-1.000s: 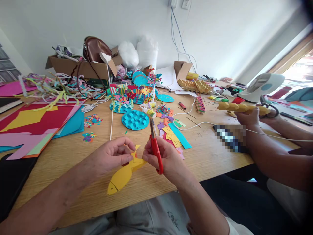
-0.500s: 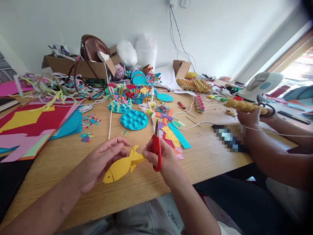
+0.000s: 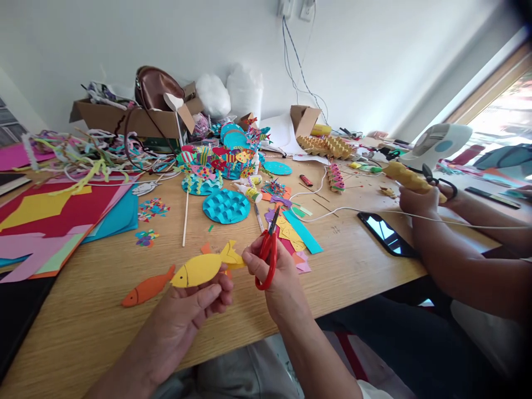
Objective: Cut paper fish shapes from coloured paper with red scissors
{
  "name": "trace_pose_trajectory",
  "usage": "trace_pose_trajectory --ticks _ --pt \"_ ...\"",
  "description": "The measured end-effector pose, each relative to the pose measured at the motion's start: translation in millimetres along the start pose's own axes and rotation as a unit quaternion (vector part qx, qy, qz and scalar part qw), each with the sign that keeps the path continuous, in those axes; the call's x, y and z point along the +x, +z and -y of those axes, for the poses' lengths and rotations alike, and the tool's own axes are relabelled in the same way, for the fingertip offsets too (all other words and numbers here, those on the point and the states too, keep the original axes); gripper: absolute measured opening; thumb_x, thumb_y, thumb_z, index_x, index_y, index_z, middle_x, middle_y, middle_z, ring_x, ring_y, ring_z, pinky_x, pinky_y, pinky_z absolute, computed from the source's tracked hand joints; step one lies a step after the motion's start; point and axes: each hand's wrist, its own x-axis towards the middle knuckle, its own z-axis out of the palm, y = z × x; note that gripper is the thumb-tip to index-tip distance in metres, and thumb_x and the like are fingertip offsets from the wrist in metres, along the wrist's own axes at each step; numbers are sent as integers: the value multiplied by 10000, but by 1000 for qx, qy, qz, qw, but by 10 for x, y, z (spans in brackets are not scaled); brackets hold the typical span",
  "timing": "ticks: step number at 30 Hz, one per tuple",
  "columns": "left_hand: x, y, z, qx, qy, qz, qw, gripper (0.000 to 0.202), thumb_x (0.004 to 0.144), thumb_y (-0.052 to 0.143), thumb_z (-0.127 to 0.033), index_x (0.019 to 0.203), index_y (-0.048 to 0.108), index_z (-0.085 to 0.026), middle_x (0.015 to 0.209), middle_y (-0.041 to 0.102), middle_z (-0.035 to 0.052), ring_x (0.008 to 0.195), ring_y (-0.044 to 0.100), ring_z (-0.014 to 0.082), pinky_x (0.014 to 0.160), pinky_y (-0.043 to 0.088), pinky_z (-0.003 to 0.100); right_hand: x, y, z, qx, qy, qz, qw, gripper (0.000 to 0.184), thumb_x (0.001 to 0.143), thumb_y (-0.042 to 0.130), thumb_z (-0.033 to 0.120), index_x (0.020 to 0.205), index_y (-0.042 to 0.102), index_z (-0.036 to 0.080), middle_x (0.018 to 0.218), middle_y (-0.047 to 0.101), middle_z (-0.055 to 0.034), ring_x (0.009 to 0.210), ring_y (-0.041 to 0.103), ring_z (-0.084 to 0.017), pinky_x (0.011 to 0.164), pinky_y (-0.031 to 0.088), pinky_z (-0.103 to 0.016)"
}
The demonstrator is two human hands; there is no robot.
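Note:
My left hand [image 3: 189, 316] holds a yellow paper fish [image 3: 197, 270] from below, thumb and fingers closed on its lower edge. The fish has a drawn eye and gill line, and its forked tail points right. Red-handled scissors [image 3: 270, 255] hang in my right hand [image 3: 280, 277], blades pointing up and away. That hand's thumb and fingertip also pinch a bit of yellow paper [image 3: 238, 260] beside the tail; whether it is joined to the fish I cannot tell. An orange paper fish [image 3: 147, 289] lies flat on the table, left of my left hand.
Blue scalloped paper disc [image 3: 226, 206], glue bottles [image 3: 251, 193], a wooden stick [image 3: 185, 219] and paper scraps [image 3: 291, 230] lie ahead. Coloured sheets [image 3: 100, 210] are stacked left. At right are a phone [image 3: 386, 235], a white cable [image 3: 357, 209] and another person's hands [image 3: 419, 202] holding a yellow craft piece.
My left hand has moved from above the yellow fish to beneath it and now grips it. The fish sits slightly higher and more level. The orange fish has come into sight.

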Motion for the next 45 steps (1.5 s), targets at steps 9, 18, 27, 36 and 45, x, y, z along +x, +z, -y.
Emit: trace_pose_trajectory --ticks 9,18,27,36,45 --pt "122 171 -16 113 130 -33 984 138 686 662 -283 681 572 -178 545 570 -37 538 494 113 486 410 225 -71 83 -58 16 1 13 1000 228 691 686 296 778 500 195 695 521 35 574 430 -98 517 360 -212" --pt "146 135 -80 84 155 -49 983 86 704 629 -243 693 575 -177 571 592 -37 532 534 110 526 436 230 -394 -36 108 -171 13 167 971 267 857 431 323 624 436 193 584 399 36 557 380 -113 514 292 -242" --pt "167 137 -24 101 186 -61 976 109 748 585 -234 655 597 -177 646 596 -39 617 564 118 645 487 248 -515 28 -19 -206 118 194 952 345 829 439 377 547 343 205 528 301 51 512 316 -101 474 235 -241" --pt "143 224 -48 101 159 -68 980 51 704 584 -235 697 579 -185 636 590 -45 595 561 133 596 479 273 -485 25 -4 -158 130 194 959 407 853 443 492 580 379 197 513 349 53 491 315 -89 452 247 -221" --pt "169 225 -1 103 156 -65 980 86 699 584 -261 694 567 -178 675 575 -21 633 555 147 611 465 286 -493 21 -28 -145 126 186 964 457 839 441 548 559 390 191 481 347 55 459 311 -80 432 245 -212"
